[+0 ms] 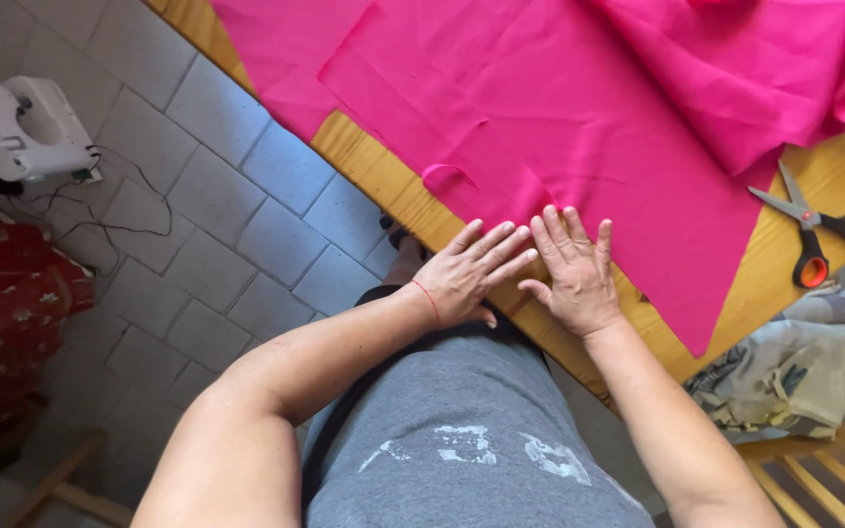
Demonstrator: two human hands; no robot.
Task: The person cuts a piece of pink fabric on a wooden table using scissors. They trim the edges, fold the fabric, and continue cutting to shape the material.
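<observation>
Bright pink fabric (579,127) lies spread over a wooden table (364,161), with a small cut flap near its front edge. My left hand (469,271) rests flat on the fabric's near edge, fingers together and stretched out. My right hand (576,274) lies flat beside it, palm down on the same edge, fingertips touching the left hand's. Neither hand holds anything. Scissors (814,230) with orange and black handles lie on the table to the right, apart from both hands.
A small white sewing machine (22,122) sits on the grey tiled floor at the left, with a black cable. Red patterned cloth (2,313) is at the far left. Folded printed cloth (794,367) lies on a slatted wooden chair at the right.
</observation>
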